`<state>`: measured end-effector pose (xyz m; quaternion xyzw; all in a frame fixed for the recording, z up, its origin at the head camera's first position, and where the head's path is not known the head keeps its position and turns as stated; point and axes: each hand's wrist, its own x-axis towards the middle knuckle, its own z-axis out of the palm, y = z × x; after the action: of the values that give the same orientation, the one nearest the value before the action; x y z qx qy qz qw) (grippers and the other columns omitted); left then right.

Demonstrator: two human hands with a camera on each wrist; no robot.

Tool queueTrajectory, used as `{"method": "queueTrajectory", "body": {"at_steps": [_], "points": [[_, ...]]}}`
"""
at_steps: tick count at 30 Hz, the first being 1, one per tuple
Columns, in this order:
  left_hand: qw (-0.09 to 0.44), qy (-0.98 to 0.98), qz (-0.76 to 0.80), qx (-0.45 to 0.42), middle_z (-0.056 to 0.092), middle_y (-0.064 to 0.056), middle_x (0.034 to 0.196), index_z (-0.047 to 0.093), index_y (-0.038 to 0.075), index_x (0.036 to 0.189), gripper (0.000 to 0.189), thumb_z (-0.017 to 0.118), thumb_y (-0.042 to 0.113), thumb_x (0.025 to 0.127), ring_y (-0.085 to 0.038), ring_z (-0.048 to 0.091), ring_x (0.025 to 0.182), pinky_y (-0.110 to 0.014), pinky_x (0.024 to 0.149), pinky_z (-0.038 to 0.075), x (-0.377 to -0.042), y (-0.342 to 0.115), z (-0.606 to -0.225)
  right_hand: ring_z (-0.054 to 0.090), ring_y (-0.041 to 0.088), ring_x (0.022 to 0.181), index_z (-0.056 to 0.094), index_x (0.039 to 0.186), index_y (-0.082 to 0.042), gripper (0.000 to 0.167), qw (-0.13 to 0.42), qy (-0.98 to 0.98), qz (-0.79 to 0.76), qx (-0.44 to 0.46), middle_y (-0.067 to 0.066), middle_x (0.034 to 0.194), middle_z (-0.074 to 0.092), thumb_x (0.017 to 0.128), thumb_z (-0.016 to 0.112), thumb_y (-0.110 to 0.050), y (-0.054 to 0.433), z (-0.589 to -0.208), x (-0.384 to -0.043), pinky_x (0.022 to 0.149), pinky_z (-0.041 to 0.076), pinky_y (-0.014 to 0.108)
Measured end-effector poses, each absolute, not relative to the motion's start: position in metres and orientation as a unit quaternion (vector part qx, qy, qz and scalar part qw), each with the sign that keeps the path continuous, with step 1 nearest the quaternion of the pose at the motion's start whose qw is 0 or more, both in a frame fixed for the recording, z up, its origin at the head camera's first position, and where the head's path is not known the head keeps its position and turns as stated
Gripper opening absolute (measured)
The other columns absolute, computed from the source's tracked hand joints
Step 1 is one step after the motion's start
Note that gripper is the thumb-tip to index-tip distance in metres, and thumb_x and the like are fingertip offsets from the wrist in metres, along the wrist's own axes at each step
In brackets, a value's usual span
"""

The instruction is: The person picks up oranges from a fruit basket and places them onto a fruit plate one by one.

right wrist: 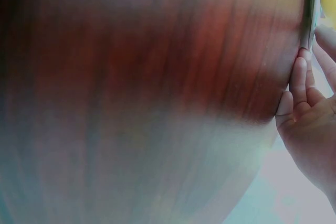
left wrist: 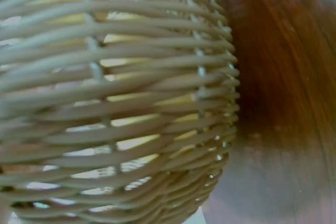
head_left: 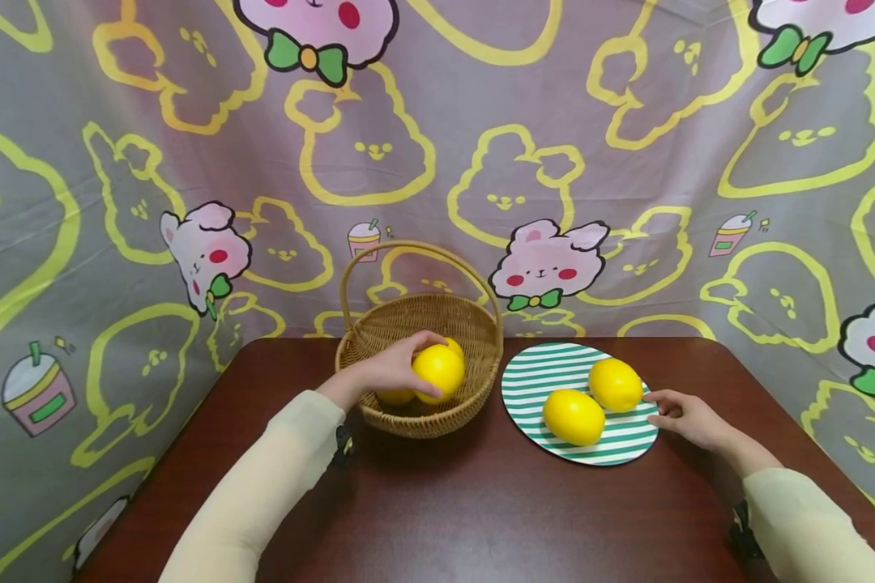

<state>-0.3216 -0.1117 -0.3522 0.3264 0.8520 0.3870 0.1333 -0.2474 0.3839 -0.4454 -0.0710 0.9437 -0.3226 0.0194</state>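
My left hand reaches into a wicker basket and holds a yellow lemon between thumb and fingers. More yellow fruit lies under and behind it, partly hidden. In the left wrist view the woven basket wall fills most of the picture, hiding that hand. Two lemons lie side by side on a round green-and-white striped placemat. At its right edge, the fingertips of my right hand touch the rim, close to the farther lemon. The right wrist view shows these fingers at the edge.
Basket and placemat stand toward the back of a dark reddish-brown wooden table. The basket's tall arched handle rises over its opening. A patterned cloth hangs behind the table and along both sides.
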Motion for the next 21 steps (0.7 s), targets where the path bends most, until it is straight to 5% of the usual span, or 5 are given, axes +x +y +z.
{"method": "queueTrajectory", "body": {"at_steps": [10, 21], "points": [[0.103, 0.784, 0.494, 0.362, 0.053, -0.008, 0.130, 0.040, 0.011, 0.140, 0.078, 0.082, 0.016, 0.075, -0.024, 0.054, 0.111, -0.045, 0.092, 0.046, -0.294, -0.109, -0.325, 0.049, 0.024, 0.082, 0.057, 0.122, 0.009, 0.040, 0.022, 0.942, -0.326, -0.074, 0.008, 0.091, 0.051, 0.092, 0.068, -0.014, 0.385, -0.444, -0.247, 0.064, 0.043, 0.029], [0.132, 0.737, 0.517, 0.414, 0.054, -0.005, 0.128, 0.040, 0.016, 0.140, 0.076, 0.080, 0.009, 0.076, -0.024, 0.057, 0.106, -0.040, 0.088, 0.049, -0.265, -0.065, -0.307, 0.049, 0.025, 0.082, 0.056, 0.122, 0.009, 0.040, 0.019, 0.943, -0.323, -0.073, 0.008, 0.090, 0.052, 0.092, 0.067, -0.014, 0.383, -0.445, -0.248, 0.066, 0.044, 0.031]]}}
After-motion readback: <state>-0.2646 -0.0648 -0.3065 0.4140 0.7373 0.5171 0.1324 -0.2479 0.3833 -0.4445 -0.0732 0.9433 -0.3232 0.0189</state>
